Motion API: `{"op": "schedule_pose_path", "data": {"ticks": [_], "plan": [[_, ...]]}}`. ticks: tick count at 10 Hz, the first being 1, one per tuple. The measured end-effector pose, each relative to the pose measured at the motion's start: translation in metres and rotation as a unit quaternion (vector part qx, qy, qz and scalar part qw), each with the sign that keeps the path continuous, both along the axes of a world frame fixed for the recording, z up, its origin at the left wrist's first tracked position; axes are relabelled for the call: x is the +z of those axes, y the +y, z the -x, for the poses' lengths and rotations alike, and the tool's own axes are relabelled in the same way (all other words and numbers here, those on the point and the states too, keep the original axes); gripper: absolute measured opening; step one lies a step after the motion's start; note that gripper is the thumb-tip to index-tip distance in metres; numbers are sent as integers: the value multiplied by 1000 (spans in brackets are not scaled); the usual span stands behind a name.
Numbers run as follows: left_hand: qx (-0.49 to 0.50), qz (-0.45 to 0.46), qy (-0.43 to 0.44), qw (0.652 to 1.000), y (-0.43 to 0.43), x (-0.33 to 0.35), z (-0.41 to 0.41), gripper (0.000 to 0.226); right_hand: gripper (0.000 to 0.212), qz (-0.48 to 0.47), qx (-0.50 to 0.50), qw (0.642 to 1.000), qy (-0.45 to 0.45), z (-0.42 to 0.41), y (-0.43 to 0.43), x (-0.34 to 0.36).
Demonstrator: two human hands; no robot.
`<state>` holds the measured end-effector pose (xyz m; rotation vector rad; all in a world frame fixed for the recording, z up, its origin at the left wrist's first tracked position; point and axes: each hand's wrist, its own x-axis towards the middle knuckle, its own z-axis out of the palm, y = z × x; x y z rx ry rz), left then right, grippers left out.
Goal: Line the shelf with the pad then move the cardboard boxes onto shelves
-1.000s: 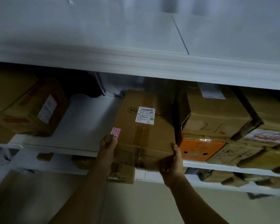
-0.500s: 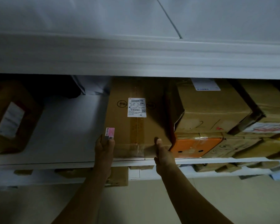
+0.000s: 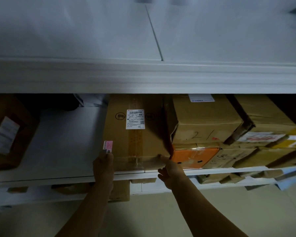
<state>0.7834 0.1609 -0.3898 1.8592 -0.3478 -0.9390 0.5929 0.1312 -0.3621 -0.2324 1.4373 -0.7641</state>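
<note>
A brown cardboard box (image 3: 137, 139) with a white shipping label lies flat on the middle shelf, on the white pad (image 3: 61, 144) that lines it. My left hand (image 3: 103, 166) grips the box's front left corner, just below a small pink sticker (image 3: 108, 145) on the box's edge. My right hand (image 3: 171, 170) is at the front right corner, fingers spread, with one fingertip touching the box's front edge. The box sits tight against the stacked boxes on its right.
The upper shelf (image 3: 143, 77) overhangs the middle one. A stack of cardboard boxes (image 3: 205, 124) with an orange box (image 3: 193, 156) under it fills the right side. Another labelled box (image 3: 9, 134) stands at the left. More boxes sit on the lower shelf (image 3: 169, 186).
The box has been pushed from a tilted position at the shelf's edge deeper in and now lies flat. My right hand has let go of the box's underside and rests at the front edge.
</note>
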Motion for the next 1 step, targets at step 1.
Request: {"op": "schedule_pose_path", "data": {"ticks": [1], "plan": [[42, -35, 27, 998, 5, 7, 19, 42, 30, -2, 14, 1000, -4, 22, 5, 7]]}}
